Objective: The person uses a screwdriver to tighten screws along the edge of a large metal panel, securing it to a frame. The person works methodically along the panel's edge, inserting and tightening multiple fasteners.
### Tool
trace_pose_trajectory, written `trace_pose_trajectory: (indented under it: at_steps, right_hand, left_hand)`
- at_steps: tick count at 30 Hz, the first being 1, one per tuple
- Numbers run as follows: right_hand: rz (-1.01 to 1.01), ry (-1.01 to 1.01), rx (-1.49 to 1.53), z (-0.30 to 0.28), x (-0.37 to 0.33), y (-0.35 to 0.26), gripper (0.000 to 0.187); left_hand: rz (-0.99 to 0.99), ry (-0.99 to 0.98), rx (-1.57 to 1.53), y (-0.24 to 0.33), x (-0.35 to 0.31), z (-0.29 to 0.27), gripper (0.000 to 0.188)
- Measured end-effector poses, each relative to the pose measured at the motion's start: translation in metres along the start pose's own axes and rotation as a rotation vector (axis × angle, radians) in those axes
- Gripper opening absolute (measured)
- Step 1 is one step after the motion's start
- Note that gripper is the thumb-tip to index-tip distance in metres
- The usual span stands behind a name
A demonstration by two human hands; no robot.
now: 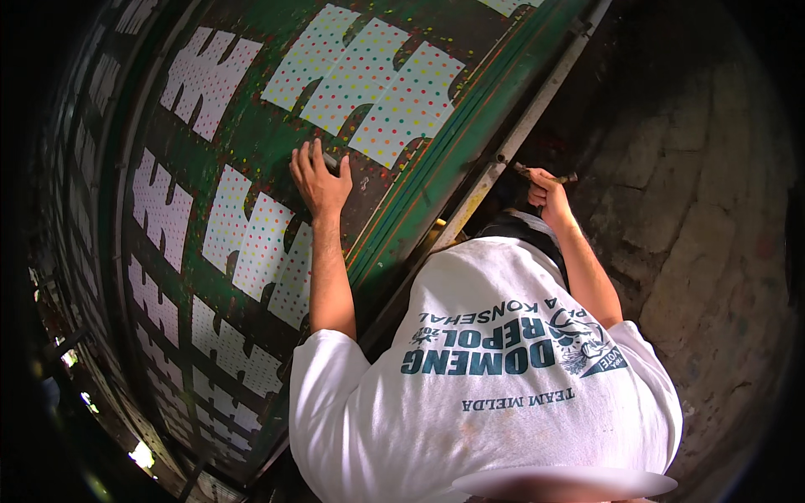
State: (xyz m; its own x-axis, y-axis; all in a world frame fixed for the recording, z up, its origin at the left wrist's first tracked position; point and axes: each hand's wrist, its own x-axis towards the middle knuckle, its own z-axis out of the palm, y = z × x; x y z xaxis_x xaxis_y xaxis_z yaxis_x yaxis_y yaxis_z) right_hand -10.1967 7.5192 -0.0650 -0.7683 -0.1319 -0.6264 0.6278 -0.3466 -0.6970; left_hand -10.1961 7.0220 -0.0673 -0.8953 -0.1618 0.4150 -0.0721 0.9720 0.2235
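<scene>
My left hand (321, 182) lies on the long green table (277, 138), palm down, with fingers spread and thumb apart. Just beyond its fingertips are white cut pieces with coloured dots (381, 88), lying side by side. A small greyish patch shows between thumb and forefinger; what it is I cannot make out. Off the table's right edge, my right hand (549, 197) is closed round a short brown stick-like tool (568, 178). The tool's ends stick out on both sides of the fist, and its middle is hidden by my fingers.
More dotted white pieces (251, 230) lie in rows down the table to the left and near side. Paint specks dot its surface. A pale metal rail (478, 189) runs along the right edge. Beyond it is a worn concrete floor (679, 184).
</scene>
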Motion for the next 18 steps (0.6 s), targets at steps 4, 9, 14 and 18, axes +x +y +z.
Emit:
trace_pose_trajectory:
  at_steps: [4,9,14,18]
  right_hand:
    - [0.096,-0.045,0.002,-0.012,0.017,-0.004,0.026]
    - [0.239,-0.163,0.068,-0.024,0.035,-0.012,0.034]
    - [0.355,-0.291,0.109,-0.030,0.052,-0.015,0.030]
    - [0.553,-0.344,0.225,-0.036,0.066,-0.021,0.026]
  left_hand:
    - [-0.063,0.130,-0.033,0.031,-0.001,-0.010,0.061]
    - [0.059,0.029,-0.272,0.102,-0.030,-0.014,0.042]
    - [0.096,-0.305,-0.595,0.205,-0.053,0.003,0.039]
    - [-0.027,-0.313,-0.754,0.272,-0.047,0.027,0.038]
